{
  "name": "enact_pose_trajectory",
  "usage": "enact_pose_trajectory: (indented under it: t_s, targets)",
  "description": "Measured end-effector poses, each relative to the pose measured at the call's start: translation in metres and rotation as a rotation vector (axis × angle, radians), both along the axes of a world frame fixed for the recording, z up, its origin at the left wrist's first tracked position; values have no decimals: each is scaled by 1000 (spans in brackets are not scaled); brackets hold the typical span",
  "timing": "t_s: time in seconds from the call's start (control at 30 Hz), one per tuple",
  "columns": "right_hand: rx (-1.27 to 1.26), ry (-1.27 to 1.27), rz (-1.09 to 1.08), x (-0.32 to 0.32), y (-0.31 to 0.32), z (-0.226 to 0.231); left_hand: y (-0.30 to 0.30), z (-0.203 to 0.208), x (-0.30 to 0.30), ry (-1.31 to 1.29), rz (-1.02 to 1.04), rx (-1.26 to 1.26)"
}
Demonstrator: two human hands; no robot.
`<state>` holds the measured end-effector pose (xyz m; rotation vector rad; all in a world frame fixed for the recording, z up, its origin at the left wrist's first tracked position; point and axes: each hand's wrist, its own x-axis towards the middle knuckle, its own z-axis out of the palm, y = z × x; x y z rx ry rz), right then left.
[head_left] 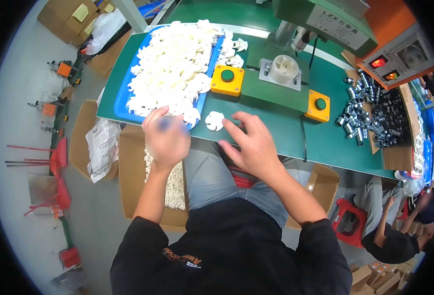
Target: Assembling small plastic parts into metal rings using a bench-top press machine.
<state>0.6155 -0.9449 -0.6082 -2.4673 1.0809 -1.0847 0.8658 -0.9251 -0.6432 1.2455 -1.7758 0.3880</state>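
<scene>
right hand (249, 142) hovers, fingers spread, over the green table (276, 132), white plastic part (214, 120) at its ten o'clock; left hand (165, 135) blurred, fingers' state unclear, by the blue tray (123, 105).

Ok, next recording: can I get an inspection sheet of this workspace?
Surface: green bench top.
Job's things: blue tray heaped with white plastic parts; single white part on the bench; another on the press fixture.
Clutter: metal fittings piled at the right.
Hands: left hand blurred at the tray edge; right hand spread open beside the single part.
Cables: black cable from the yellow button box.
Surroundings: cardboard boxes on the floor; another person sits at the right.
</scene>
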Motion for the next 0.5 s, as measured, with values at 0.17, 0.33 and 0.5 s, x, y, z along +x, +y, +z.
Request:
enact_pose_trajectory:
  t_s: [0.17, 0.33, 0.5]
  targets:
    - [0, 58, 13, 28, -19, -19, -1, 3, -10, -32, 3, 46]
    - [15, 112, 20, 31, -25, -19, -2, 6, -11, 11, 111, 107]
    - [5, 66, 20, 27, -33, -5, -3, 5, -13, 7, 93, 100]
